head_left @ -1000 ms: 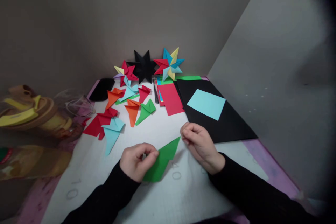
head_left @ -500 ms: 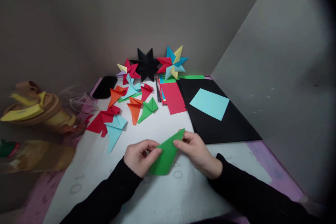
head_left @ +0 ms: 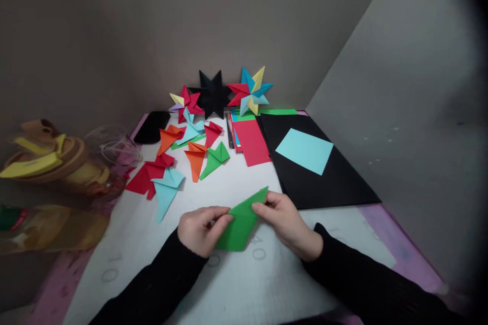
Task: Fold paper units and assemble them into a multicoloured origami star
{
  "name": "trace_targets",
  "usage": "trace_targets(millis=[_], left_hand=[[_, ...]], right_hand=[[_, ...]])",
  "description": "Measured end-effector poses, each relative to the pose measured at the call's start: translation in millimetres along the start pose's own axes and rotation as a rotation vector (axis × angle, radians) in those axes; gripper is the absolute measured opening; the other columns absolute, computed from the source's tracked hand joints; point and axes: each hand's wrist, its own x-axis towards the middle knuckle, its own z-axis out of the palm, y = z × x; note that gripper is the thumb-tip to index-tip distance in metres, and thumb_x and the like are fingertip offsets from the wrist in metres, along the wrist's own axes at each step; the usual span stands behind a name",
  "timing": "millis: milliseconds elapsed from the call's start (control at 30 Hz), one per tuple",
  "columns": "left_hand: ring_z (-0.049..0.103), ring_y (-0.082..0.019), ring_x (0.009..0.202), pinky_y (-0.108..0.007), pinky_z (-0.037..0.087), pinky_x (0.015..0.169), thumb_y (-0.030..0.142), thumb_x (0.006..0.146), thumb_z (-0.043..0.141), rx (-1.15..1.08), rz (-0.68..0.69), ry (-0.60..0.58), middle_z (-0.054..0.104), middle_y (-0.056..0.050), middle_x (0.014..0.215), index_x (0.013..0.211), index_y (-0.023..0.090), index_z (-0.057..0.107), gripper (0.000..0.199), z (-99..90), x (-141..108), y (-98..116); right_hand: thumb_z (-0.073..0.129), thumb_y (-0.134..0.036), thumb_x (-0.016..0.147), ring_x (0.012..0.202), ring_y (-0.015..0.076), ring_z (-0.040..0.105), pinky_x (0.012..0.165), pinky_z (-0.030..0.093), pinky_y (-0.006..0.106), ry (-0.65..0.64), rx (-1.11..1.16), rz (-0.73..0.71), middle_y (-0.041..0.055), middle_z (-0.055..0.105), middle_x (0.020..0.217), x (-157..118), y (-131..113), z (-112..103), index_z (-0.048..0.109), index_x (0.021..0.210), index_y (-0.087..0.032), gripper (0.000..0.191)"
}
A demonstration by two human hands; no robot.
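A folded green paper (head_left: 238,231) is held between both hands above the white board (head_left: 229,292). My left hand (head_left: 202,230) pinches its left edge between thumb and fingers. Its upper right part is gripped by my right hand (head_left: 287,223), close to the pointed tip. Farther back on the left lie folded paper pieces: a light blue one (head_left: 168,190), red ones (head_left: 147,177), an orange one (head_left: 196,157) and a green one (head_left: 216,159). A light blue sheet (head_left: 305,151) rests on black paper (head_left: 331,188) to the right.
Paper stars, one black (head_left: 212,94) and one multicoloured (head_left: 250,90), lean on the back wall. Red sheets (head_left: 251,142) lie before them. A black phone-like object (head_left: 153,127) is at the back left. A bottle (head_left: 57,228) and a pot-like container (head_left: 72,157) stand left.
The lower part of the green paper has tilted up slightly, and a crease line now shows across it. My left hand has shifted a little left; my right hand is nearly still.
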Motion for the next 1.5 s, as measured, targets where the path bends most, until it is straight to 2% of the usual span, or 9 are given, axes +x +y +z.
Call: trace_targets(millis=[200,400,600,733,867,1033,1167,1300,1500], left_hand=[[0.063,-0.011,0.058,-0.02,0.048,0.054,0.021,0.08,0.06,0.009,0.103,0.025,0.073,-0.001,0.074,0.08,0.018,0.071,0.011,-1.0,1.4,-6.0],[0.066,-0.014,0.063,-0.023,0.049,0.058,0.025,0.08,0.06,0.023,0.137,0.045,0.074,-0.002,0.076,0.083,0.019,0.071,0.013,0.7,0.3,-10.7],[0.065,-0.015,0.063,-0.023,0.048,0.058,0.027,0.078,0.061,-0.006,0.03,0.01,0.074,-0.003,0.076,0.081,0.02,0.073,0.014,0.2,0.2,-8.9],[0.05,-0.01,0.044,-0.021,0.042,0.048,0.03,0.075,0.061,-0.033,-0.136,-0.052,0.069,0.0,0.061,0.071,0.018,0.071,0.016,-2.3,3.1,-0.8],[0.039,-0.007,0.04,-0.02,0.033,0.042,0.03,0.074,0.058,-0.125,-0.261,-0.106,0.058,0.002,0.051,0.064,0.016,0.066,0.019,-2.8,6.0,5.1],[0.036,-0.006,0.04,-0.019,0.029,0.041,0.029,0.073,0.056,-0.158,-0.271,-0.19,0.05,0.004,0.049,0.062,0.015,0.061,0.019,0.8,6.5,6.9],[0.033,-0.007,0.041,-0.019,0.025,0.041,0.032,0.073,0.056,-0.194,-0.285,-0.252,0.043,0.005,0.046,0.057,0.015,0.057,0.024,4.3,4.4,5.9],[0.033,-0.007,0.044,-0.02,0.026,0.043,0.038,0.072,0.057,-0.334,-0.375,-0.223,0.041,0.005,0.048,0.059,0.014,0.057,0.028,7.3,2.7,0.4],[0.034,-0.007,0.044,-0.02,0.026,0.043,0.043,0.07,0.06,-0.433,-0.441,-0.228,0.041,0.005,0.047,0.06,0.014,0.057,0.031,10.4,3.5,-10.3]], right_hand=[[0.072,-0.039,0.07,0.041,0.0076,0.046,0.039,0.033,0.02,-0.012,0.066,0.14,-0.0025,0.057,0.05,-0.1,-1.0,2.6,0.06,0.072,-0.015,0.027],[0.073,-0.036,0.069,0.042,0.0086,0.052,0.042,0.038,0.02,0.001,0.077,0.115,-0.0007,0.061,0.051,0.0,-1.3,2.5,0.059,0.071,-0.015,0.025],[0.072,-0.036,0.069,0.043,0.0088,0.052,0.042,0.038,0.02,0.006,0.062,0.112,-0.0005,0.061,0.052,-0.6,-1.9,2.6,0.059,0.071,-0.014,0.025],[0.071,-0.036,0.07,0.042,0.0085,0.05,0.042,0.036,0.021,0.023,0.006,0.102,-0.0015,0.059,0.051,-2.0,-7.3,4.2,0.057,0.068,-0.015,0.025],[0.07,-0.036,0.069,0.044,0.0083,0.045,0.042,0.034,0.021,0.026,-0.07,0.043,-0.004,0.052,0.05,-3.2,-14.4,6.7,0.055,0.063,-0.016,0.026],[0.07,-0.038,0.069,0.045,0.0083,0.041,0.045,0.034,0.022,0.0,-0.093,0.049,-0.0051,0.048,0.05,-2.9,-14.3,7.6,0.052,0.06,-0.017,0.029],[0.07,-0.039,0.069,0.053,0.01,0.045,0.052,0.037,0.023,-0.078,-0.091,0.048,-0.0032,0.051,0.057,-2.1,-11.1,9.1,0.051,0.061,-0.016,0.03],[0.069,-0.042,0.069,0.057,0.0116,0.046,0.056,0.039,0.025,-0.151,-0.108,0.069,-0.0016,0.052,0.06,-1.8,-8.3,11.4,0.052,0.062,-0.016,0.032],[0.068,-0.043,0.07,0.052,0.009,0.037,0.049,0.03,0.022,-0.133,-0.19,0.05,-0.0045,0.042,0.053,-2.4,-8.5,11.1,0.044,0.055,-0.017,0.038]])
